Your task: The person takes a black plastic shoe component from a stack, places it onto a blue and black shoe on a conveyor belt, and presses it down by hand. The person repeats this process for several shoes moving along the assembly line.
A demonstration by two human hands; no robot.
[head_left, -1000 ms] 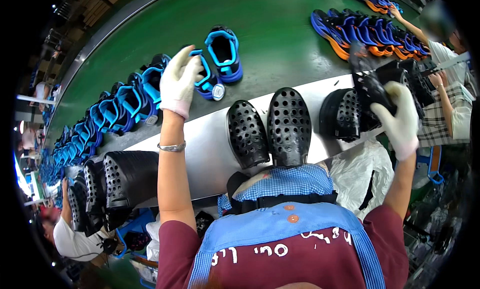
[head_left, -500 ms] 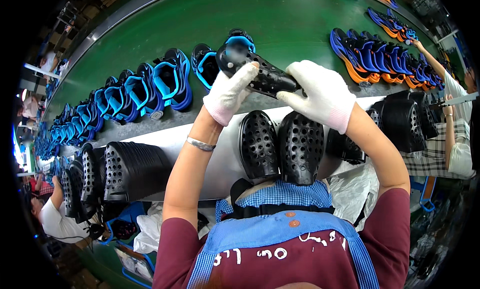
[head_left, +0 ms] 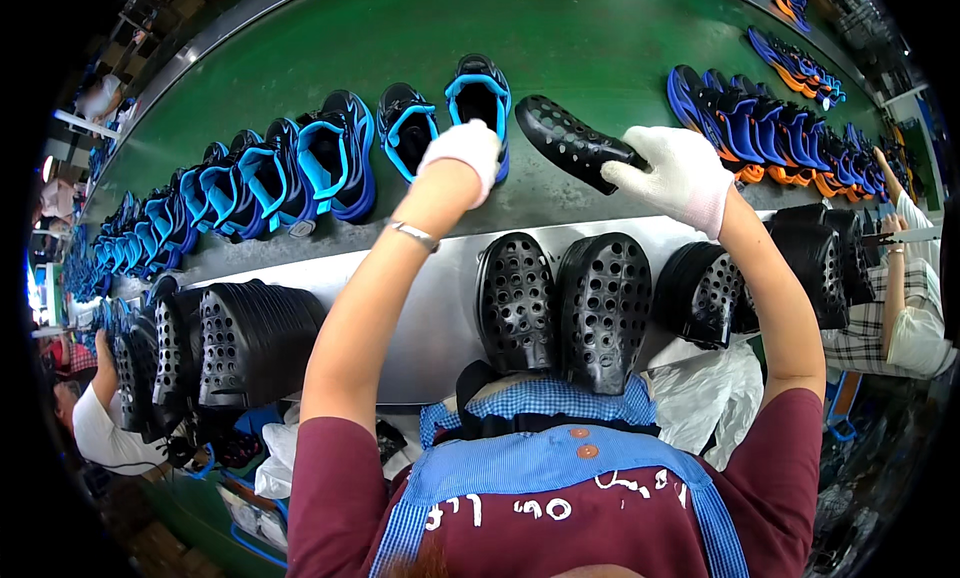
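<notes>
Insert (head_left: pixel 570 143) (black, perforated), one end in right grip (head_left: pixel 680 176), rest jutting left

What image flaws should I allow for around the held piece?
Head view: fisheye distortion bows the green belt; the corners are black; soft sheen on the metal shelf; highlights burn out at the far-left rim; the black perforated piece in the right hand looks fairly sharp.
</notes>
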